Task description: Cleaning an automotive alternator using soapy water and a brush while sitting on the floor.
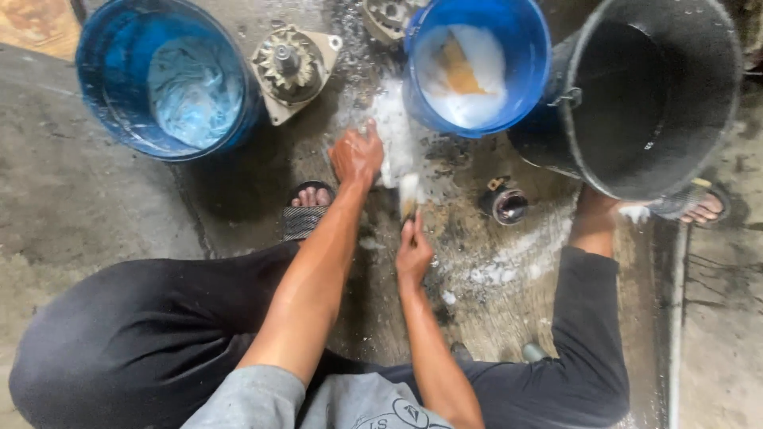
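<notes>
On the wet concrete floor [71, 199], between the person's sandalled feet, both bare hands work over a foam-covered patch. Left hand [356, 155]: fingers spread and pressed down on a part hidden under white suds [393, 131]; what lies beneath the palm cannot be made out. Right hand [413, 254]: fingers clenched around the handle of a small brush [409, 197], its bristle end loaded with foam and pointing away from the body, just beside the left hand. Ahead of the hands, a blue bucket [524, 71] holds soapy white liquid with a tan object lying in it. Touching that bucket on the right, a large black bucket [660, 103] is tilted toward the person, inside dark. Far left, a second blue bucket [111, 87] holds pale bluish water. Between the two blue buckets stands a metal alternator-like part [292, 67], toothed rotor facing up. Near the right foot sits a small dark round cup-like part [507, 205]. Scattered foam [509, 266] spreads over the floor toward the right leg. A short grey cylinder [534, 351] lies near the knee.
</notes>
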